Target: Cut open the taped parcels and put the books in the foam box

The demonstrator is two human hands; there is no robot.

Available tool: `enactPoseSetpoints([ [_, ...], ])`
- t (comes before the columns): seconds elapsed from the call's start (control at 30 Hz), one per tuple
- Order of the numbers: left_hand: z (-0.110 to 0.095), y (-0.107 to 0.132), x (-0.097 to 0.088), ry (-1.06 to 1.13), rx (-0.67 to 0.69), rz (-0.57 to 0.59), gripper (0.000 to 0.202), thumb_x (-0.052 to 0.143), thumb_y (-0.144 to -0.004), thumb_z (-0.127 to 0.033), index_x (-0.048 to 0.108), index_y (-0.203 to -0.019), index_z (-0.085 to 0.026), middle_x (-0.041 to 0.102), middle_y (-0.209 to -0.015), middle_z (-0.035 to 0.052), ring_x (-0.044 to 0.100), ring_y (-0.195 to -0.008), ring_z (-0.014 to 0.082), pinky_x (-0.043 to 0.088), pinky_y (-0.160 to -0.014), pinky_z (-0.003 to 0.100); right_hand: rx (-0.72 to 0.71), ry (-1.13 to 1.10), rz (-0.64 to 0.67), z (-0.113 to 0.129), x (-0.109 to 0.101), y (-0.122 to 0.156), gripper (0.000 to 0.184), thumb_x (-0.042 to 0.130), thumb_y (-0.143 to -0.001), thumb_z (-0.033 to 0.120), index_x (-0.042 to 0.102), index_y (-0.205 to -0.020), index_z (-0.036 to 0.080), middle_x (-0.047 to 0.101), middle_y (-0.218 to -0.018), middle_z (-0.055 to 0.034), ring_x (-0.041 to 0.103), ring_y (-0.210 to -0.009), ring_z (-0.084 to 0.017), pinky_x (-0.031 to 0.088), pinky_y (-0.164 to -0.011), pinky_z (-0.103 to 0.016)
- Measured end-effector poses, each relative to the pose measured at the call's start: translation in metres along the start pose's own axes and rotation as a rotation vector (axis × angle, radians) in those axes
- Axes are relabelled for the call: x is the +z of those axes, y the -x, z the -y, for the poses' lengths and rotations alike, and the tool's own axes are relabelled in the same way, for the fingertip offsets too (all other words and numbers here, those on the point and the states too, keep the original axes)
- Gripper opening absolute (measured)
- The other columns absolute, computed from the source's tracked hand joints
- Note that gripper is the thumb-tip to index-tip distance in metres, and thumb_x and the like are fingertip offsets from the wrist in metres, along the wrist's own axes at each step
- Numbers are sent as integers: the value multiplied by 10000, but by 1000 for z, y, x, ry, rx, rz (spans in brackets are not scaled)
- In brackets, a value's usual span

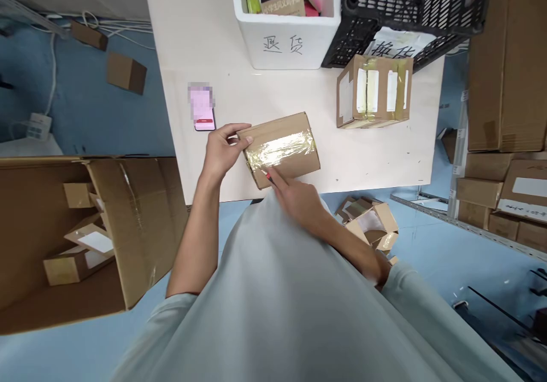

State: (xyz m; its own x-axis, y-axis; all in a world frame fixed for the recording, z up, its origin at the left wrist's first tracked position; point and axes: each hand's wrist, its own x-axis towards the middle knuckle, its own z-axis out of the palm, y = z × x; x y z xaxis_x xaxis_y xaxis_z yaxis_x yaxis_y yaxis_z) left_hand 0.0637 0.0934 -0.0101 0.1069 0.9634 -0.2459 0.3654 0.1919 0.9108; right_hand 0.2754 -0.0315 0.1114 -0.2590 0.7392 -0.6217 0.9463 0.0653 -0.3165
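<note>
A small cardboard carton (294, 164) with shiny clear tape along its upper face lies tilted on the white table (256, 94), near its front edge. My left hand (220, 151) is closed on the carton's upper left corner, thumb on top. In my right hand (299, 199) is a small red and dark box cutter (269, 177), mostly hidden by the fingers. Its tip is at the taped lower left part of the carton; whether the blade is in the tape is too small to tell.
Behind are a white bin (286, 43) holding books and a black plastic crate (384, 5). A taped carton (376, 94) stands at the right, a phone (202, 108) at the left. A large box (145, 228) with smaller cartons is on the left; opened cartons (370, 222) lie below right.
</note>
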Motion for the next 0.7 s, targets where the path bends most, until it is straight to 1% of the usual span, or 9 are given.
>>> enactPoseSetpoints([
  [0.07,-6,2,2,-86,58,-22,428,844,-918,-473,823,-1263,-220,810,-1310,110,765,-1183,303,655,-1089,497,81,-64,-83,-23,-8,14,612,284,-1244,332,329,-1851,271,835,-1342,-136,809,-1076,-272,570,-869,-294],
  [0.13,-18,6,12,-206,163,-77,386,810,-966,-433,801,-1306,-252,770,-1419,114,713,-1357,340,572,-1240,576,180,-140,-177,-48,-13,23,585,325,-1232,354,440,-1792,229,853,-1257,-126,804,-1054,-279,551,-844,-287],
  [0.2,-36,11,33,-322,295,-93,345,770,-1012,-394,778,-1338,-283,715,-1530,98,604,-1535,361,454,-1354,625,257,-214,-283,-72,-13,27,549,363,-1201,332,545,-1700,193,856,-1190,-124,796,-1014,-291,547,-827,-304],
  [0.23,-45,13,46,-367,358,-67,322,744,-1037,-383,768,-1345,-295,695,-1564,85,547,-1600,364,403,-1387,644,279,-246,-330,-82,-12,27,529,373,-1186,321,586,-1651,185,853,-1177,-126,791,-1002,-297,549,-821,-315],
  [0.33,-68,18,89,-443,491,86,238,637,-1112,-374,754,-1302,-293,714,-1523,70,491,-1656,364,324,-1416,694,296,-312,-419,-101,-9,24,487,381,-1164,315,643,-1554,189,840,-1170,-127,779,-999,-306,563,-824,-342],
  [0.4,-73,19,111,-457,522,129,226,571,-1140,-352,755,-1243,-271,738,-1454,90,531,-1625,361,358,-1399,685,278,-331,-439,-105,-10,21,492,378,-1167,317,635,-1567,189,830,-1196,-133,775,-1023,-303,576,-854,-353],
  [0.47,-71,17,122,-454,519,122,238,532,-1148,-328,753,-1201,-259,752,-1401,109,571,-1586,359,409,-1369,665,257,-326,-441,-103,-13,19,511,379,-1172,310,615,-1607,184,814,-1242,-146,772,-1062,-303,584,-891,-359],
  [0.57,-64,14,125,-439,507,107,220,548,-1134,-323,755,-1174,-261,762,-1375,114,583,-1569,364,415,-1358,673,241,-281,-400,-96,-21,12,543,391,-1173,295,578,-1666,166,787,-1290,-162,770,-1093,-315,592,-922,-374],
  [0.7,-58,14,124,-415,515,98,201,560,-1123,-312,756,-1144,-268,762,-1384,109,579,-1574,355,386,-1377,678,272,-194,-327,-87,-31,-3,568,380,-1179,267,526,-1718,161,753,-1352,-182,770,-1123,-330,600,-949,-405],
])
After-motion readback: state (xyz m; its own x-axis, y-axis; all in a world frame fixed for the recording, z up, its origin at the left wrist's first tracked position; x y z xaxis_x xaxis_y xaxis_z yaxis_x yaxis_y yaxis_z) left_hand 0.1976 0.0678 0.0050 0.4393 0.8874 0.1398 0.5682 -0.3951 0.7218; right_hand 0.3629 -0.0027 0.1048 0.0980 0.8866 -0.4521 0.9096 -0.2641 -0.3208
